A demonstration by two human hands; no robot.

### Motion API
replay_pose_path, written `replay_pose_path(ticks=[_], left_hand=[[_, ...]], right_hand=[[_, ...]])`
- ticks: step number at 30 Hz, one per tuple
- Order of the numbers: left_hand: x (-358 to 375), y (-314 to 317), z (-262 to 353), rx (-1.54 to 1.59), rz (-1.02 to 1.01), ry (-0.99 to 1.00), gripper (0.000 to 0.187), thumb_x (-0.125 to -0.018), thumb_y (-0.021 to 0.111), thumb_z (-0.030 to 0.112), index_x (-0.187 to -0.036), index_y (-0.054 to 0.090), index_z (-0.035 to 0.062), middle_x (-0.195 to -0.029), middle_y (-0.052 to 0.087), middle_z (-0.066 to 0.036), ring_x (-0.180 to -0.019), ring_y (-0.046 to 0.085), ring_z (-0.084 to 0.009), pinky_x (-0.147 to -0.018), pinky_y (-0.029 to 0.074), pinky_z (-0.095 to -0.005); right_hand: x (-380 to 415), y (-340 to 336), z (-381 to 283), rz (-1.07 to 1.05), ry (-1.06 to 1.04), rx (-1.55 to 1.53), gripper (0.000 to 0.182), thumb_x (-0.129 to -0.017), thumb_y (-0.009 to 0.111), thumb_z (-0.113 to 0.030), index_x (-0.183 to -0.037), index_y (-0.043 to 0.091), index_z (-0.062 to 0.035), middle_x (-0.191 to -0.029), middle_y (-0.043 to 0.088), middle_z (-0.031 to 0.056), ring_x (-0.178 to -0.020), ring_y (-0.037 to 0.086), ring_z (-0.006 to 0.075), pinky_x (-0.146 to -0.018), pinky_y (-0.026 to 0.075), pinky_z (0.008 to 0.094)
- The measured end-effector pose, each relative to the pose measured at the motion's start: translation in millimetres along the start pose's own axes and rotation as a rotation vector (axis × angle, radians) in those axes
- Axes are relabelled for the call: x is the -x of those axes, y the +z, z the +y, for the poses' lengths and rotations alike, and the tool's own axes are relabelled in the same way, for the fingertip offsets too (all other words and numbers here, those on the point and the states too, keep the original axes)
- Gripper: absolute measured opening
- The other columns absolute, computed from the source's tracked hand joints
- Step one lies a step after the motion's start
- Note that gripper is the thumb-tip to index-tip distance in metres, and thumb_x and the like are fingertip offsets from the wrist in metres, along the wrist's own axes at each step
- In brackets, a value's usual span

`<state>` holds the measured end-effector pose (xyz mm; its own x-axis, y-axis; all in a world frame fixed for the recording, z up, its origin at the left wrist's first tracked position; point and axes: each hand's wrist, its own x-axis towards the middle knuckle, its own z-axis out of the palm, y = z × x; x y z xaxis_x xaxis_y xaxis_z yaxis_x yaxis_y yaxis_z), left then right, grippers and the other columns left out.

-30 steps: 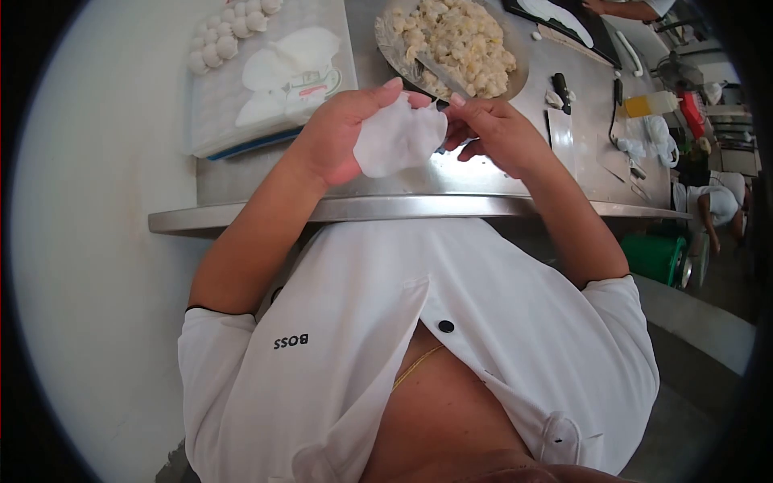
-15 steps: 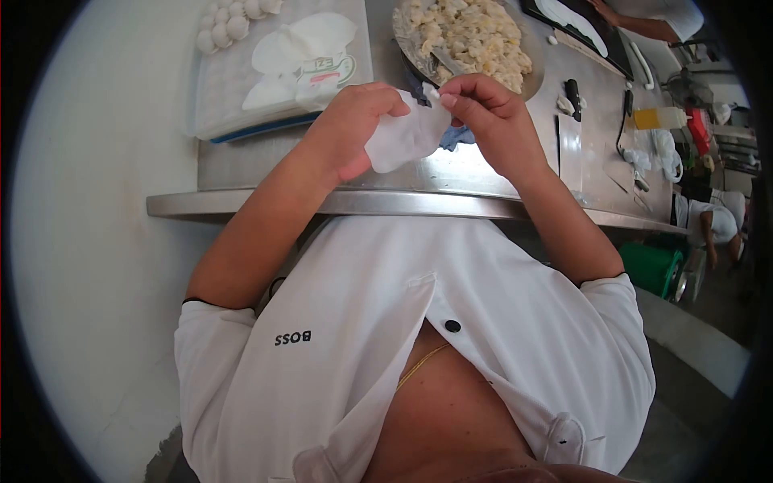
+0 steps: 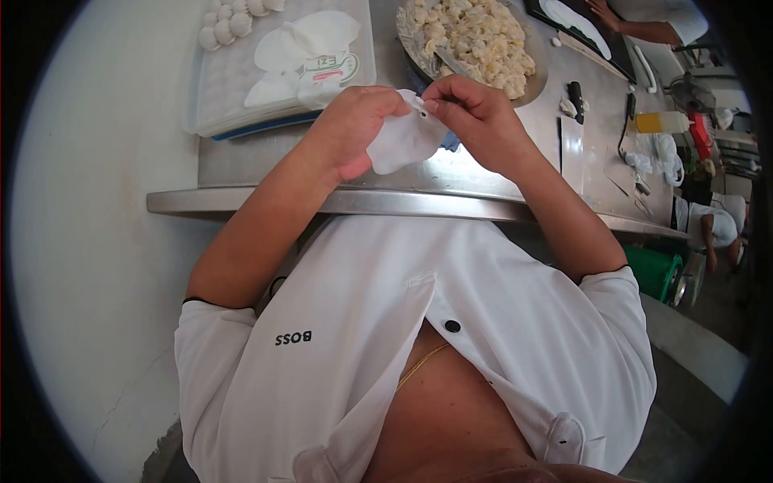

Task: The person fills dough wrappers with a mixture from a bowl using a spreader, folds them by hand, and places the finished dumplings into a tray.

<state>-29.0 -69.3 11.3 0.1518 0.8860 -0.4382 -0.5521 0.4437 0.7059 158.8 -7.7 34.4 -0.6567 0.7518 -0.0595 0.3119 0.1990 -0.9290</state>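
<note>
A thin white dough wrapper [image 3: 403,145] hangs between my hands above the front of the steel table. My left hand [image 3: 350,129] grips its left side, thumb on top. With thumb and fingertips, my right hand [image 3: 479,121] pinches its upper right edge. A small dark gap shows in the wrapper near those fingertips. Just beyond my hands stands a large metal bowl [image 3: 541,72] of pale chunky filling [image 3: 483,36], a metal utensil [image 3: 448,60] resting in it. To the left, more flat white wrappers [image 3: 298,52] lie on a translucent plastic tray [image 3: 221,88].
Round white dough pieces [image 3: 229,28] sit at the tray's far corner. On the right lie a black-handled knife [image 3: 572,145], a yellow bottle [image 3: 660,122] and a dark board [image 3: 616,56]. A co-worker's hand [image 3: 604,14] is beside the board. A wall [image 3: 97,201] borders the left.
My right hand has moved slightly left, closer to my left hand, its pinch now lower on the wrapper's edge. The wrapper's upper right part has drawn in, and the dark gap shows.
</note>
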Motion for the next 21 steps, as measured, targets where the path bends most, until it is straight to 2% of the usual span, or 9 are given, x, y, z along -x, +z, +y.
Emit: replay_pose_path(ticks=[2, 7, 11, 17, 20, 21], left_hand=[[-2.0, -4.4, -0.3, 0.051, -0.058, -0.028, 0.022, -0.088, 0.053, 0.007, -0.104, 0.059, -0.006, -0.099, 0.065, -0.013, -0.089, 0.067, -0.0237, -0.08, 0.055, -0.0367], [2.6, 2.7, 1.9, -0.042, -0.082, -0.012, 0.027, -0.091, 0.059, 0.014, -0.109, 0.059, -0.0062, -0.102, 0.066, -0.012, -0.089, 0.067, -0.0203, -0.081, 0.054, -0.034], [0.4, -2.8, -0.5, -0.07, -0.079, -0.009, 0.032, -0.093, 0.063, 0.019, -0.112, 0.059, -0.0052, -0.103, 0.066, -0.01, -0.091, 0.066, -0.0169, -0.08, 0.054, -0.0311], [1.5, -0.8, -0.3, -0.071, -0.075, 0.005, 0.03, -0.093, 0.062, 0.016, -0.113, 0.058, -0.005, -0.103, 0.066, -0.011, -0.091, 0.067, -0.0176, -0.081, 0.054, -0.031], [2.6, 2.6, 1.5, -0.075, -0.068, 0.002, 0.029, -0.093, 0.062, 0.015, -0.112, 0.058, -0.0056, -0.103, 0.066, -0.011, -0.091, 0.067, -0.0182, -0.081, 0.054, -0.0312], [2.2, 2.3, 1.5, -0.075, -0.068, 0.001, 0.029, -0.093, 0.062, 0.015, -0.112, 0.058, -0.0056, -0.103, 0.066, -0.011, -0.091, 0.067, -0.0182, -0.081, 0.054, -0.0312]], right_hand=[[-0.8, 1.1, 1.2, 0.003, 0.016, 0.006, 0.013, -0.092, 0.059, -0.013, -0.096, 0.064, -0.0019, -0.076, 0.058, -0.0002, -0.068, 0.049, 0.0056, -0.061, 0.041, 0.0239], [-2.8, 4.5, 5.9, 0.038, -0.066, 0.041, 0.016, -0.092, 0.06, -0.014, -0.097, 0.065, 0.0008, -0.084, 0.063, 0.0054, -0.076, 0.057, 0.0126, -0.07, 0.047, 0.0275], [-3.1, 0.9, 3.2, 0.034, -0.02, 0.038, 0.018, -0.091, 0.062, -0.014, -0.099, 0.066, 0.001, -0.088, 0.064, 0.0082, -0.079, 0.06, 0.0156, -0.073, 0.048, 0.0291], [-0.3, 3.3, 7.1, 0.014, -0.011, 0.014, 0.017, -0.088, 0.064, -0.013, -0.1, 0.067, -0.0011, -0.088, 0.062, 0.0098, -0.081, 0.06, 0.0177, -0.073, 0.048, 0.0302], [-1.5, 6.2, 10.0, 0.051, -0.072, 0.09, 0.016, -0.089, 0.064, -0.013, -0.1, 0.067, -0.0017, -0.088, 0.062, 0.0114, -0.081, 0.061, 0.0209, -0.074, 0.049, 0.0314], [-4.3, 6.9, 17.4, 0.062, -0.169, 0.182, 0.017, -0.089, 0.064, -0.014, -0.1, 0.067, -0.0017, -0.09, 0.062, 0.0128, -0.082, 0.062, 0.0231, -0.074, 0.049, 0.0326]])
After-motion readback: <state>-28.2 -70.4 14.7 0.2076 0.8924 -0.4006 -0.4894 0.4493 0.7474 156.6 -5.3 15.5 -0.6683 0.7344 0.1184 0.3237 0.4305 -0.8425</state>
